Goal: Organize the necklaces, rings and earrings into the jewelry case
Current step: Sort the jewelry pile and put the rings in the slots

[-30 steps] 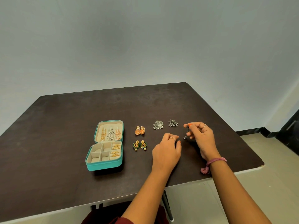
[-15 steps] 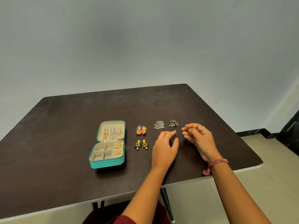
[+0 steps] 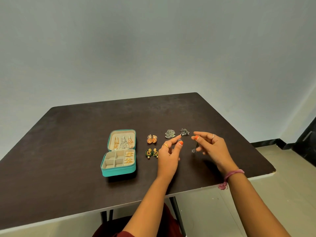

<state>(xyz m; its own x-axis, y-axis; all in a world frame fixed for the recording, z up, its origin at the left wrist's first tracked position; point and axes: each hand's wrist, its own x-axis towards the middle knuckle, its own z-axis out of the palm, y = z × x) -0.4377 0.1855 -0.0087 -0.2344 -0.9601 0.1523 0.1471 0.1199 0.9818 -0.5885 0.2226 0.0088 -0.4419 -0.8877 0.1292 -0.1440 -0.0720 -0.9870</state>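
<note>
1. Sitting open at centre left of the frame, the jewelry case point(image 3: 119, 153) is already holding hanging pieces in its lid and gold rings point(image 3: 129, 157) in its right compartments; the other compartments are looking empty.
2. Waiting on the bench point(image 3: 68, 151): orange earrings point(image 3: 152, 139), green earrings point(image 3: 151, 153), silver earrings point(image 3: 170, 133), dark earrings point(image 3: 184, 132).
3. Pinching a small dark piece between thumb and forefinger: left hand point(image 3: 169, 151), at frame centre.
4. Gripping a dangling dark earring point(image 3: 195, 148) in curled fingers: right hand point(image 3: 212, 147).
5. Judging progress: roughly half stored; four pairs plus the held earring remaining.
</note>
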